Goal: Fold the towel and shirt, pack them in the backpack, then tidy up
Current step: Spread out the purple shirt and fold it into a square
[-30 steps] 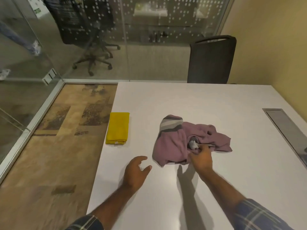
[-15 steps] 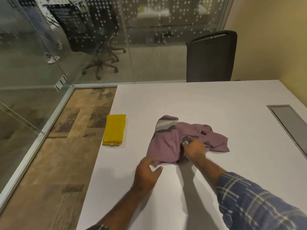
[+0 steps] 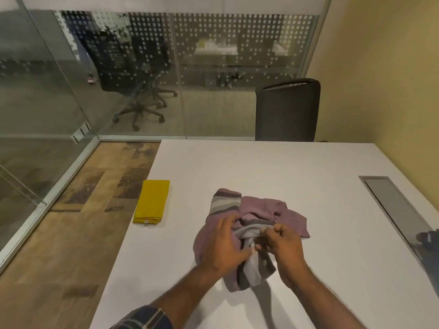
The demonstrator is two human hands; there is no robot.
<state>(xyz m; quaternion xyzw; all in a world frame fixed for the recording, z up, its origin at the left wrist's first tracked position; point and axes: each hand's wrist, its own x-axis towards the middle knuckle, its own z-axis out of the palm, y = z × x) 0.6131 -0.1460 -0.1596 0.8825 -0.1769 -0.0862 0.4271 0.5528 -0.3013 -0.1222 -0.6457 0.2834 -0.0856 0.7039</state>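
Both hands are now closed on the crumpled shirt [image 3: 251, 224], where the left hand [image 3: 223, 248] was earlier held off it. The right hand [image 3: 282, 243] is pinched on its grey hem. Bare table [image 3: 273, 167] is left beyond the grip; the folded towel [image 3: 152, 201] is laid well left, at the edge.

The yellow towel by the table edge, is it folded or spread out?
Folded. The yellow towel lies as a neat narrow rectangle with layered edges at its near end, untouched beside the crumpled shirt.

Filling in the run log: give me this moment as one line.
phase: shirt fold starting | left hand: gripping shirt | right hand: pinching its grey hem | yellow towel: folded, apart at table edge
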